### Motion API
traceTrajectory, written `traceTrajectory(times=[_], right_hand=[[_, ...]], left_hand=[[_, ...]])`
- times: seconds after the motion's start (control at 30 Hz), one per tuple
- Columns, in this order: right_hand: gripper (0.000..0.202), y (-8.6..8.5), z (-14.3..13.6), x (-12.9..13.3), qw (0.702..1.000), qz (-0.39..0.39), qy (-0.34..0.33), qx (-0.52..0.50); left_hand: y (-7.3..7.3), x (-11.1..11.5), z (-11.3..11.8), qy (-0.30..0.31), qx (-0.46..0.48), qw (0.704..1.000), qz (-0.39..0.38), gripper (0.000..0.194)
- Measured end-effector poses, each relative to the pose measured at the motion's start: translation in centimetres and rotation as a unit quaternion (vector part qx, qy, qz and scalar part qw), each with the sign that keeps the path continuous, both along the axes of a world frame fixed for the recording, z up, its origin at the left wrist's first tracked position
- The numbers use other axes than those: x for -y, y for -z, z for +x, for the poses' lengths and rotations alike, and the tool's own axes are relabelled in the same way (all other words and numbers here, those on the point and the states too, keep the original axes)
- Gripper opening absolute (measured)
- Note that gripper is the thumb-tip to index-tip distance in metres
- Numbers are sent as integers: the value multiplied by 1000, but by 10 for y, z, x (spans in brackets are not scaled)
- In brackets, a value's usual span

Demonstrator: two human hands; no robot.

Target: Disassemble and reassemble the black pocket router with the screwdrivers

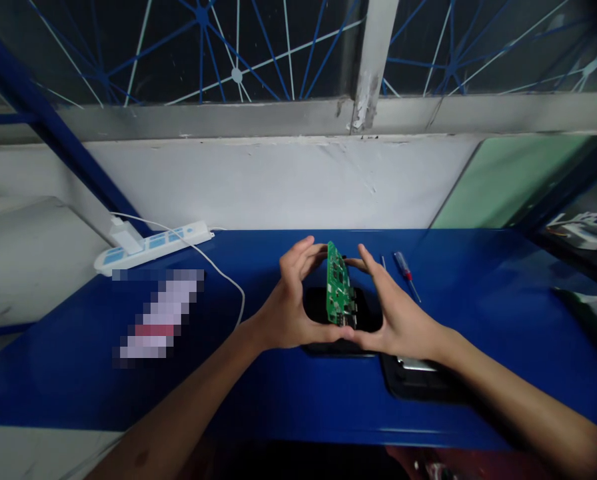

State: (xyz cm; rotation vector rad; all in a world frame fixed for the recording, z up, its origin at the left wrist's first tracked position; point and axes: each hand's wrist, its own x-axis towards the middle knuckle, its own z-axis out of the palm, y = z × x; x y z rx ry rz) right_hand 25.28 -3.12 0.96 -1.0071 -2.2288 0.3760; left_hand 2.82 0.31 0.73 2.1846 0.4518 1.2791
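- Head view: the left hand (293, 300) and right hand (401, 310) are clamping a green board (337, 283) between them, thumbs meeting by its lower end.
- The board is standing steeply tilted over a black shell (323, 350), clear of the surface (278, 397).
- Another shell (411, 387) is lying to the right, partly hidden; a screwdriver (403, 267) is resting beyond the right hand.
- The step in hand seems to be handling the bare board.
- Any next move is probably calling for a light, steady edge grip.
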Motion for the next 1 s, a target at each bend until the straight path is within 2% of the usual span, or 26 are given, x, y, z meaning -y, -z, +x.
traceTrajectory(times=[0.17,0.27,0.47,0.7,1.0], right_hand=[[120,3,5,-6,998,26,65,3],[120,5,8,-9,997,28,78,12],[120,5,9,-10,997,33,61,29],[118,3,11,-9,998,37,21,48],[116,-1,13,-11,997,56,9,55]], left_hand=[[-1,-15,-7,-65,-11,997,43,119],[3,-21,-11,-90,-38,994,56,120],[2,-18,-16,-107,-140,980,90,122],[-1,-15,-16,-90,-235,958,134,121],[-1,-16,-17,-100,-216,957,164,113]])
